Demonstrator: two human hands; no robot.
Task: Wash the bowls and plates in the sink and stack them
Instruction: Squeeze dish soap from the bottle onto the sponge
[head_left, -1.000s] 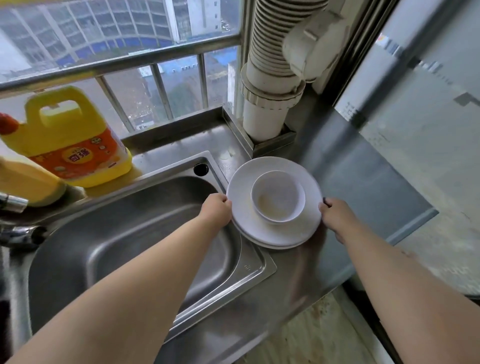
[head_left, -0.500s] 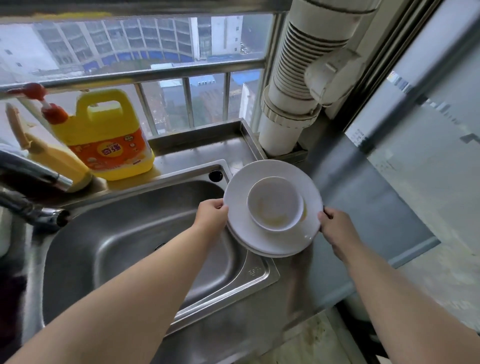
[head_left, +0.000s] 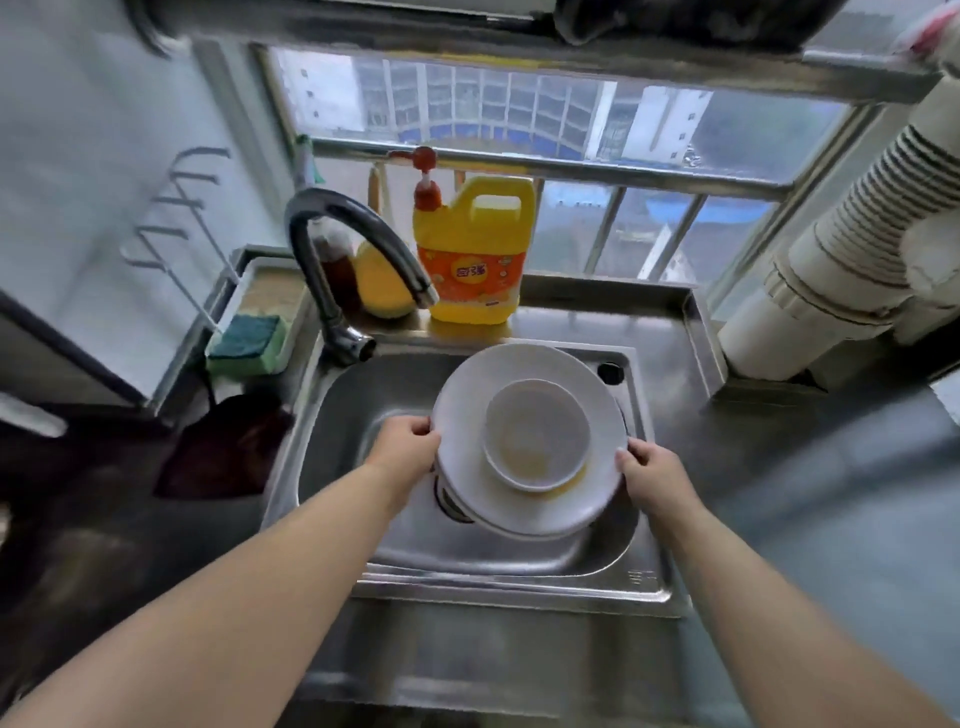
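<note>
A stack of white plates (head_left: 519, 366) hangs over the steel sink (head_left: 363, 405), with a white bowl (head_left: 537, 434) sitting on the top plate. Yellowish residue shows inside the bowl and on the plate at its near side. My left hand (head_left: 408, 447) grips the stack's left rim, thumb on top. At the right rim my right hand (head_left: 647, 470) grips the stack the same way. The stack tilts slightly down toward me and covers most of the drain.
A dark curved faucet (head_left: 337, 249) arches over the sink's back left. Behind it stand a yellow detergent jug (head_left: 475, 260) with a red pump and a yellow bottle. A green sponge (head_left: 249, 340) sits in a tray at left. White ribbed pipe (head_left: 852, 249) rises at right.
Both hands have carried the plates and bowl leftward from the counter to above the sink basin. The view has swung left, and the faucet and sponge now show.
</note>
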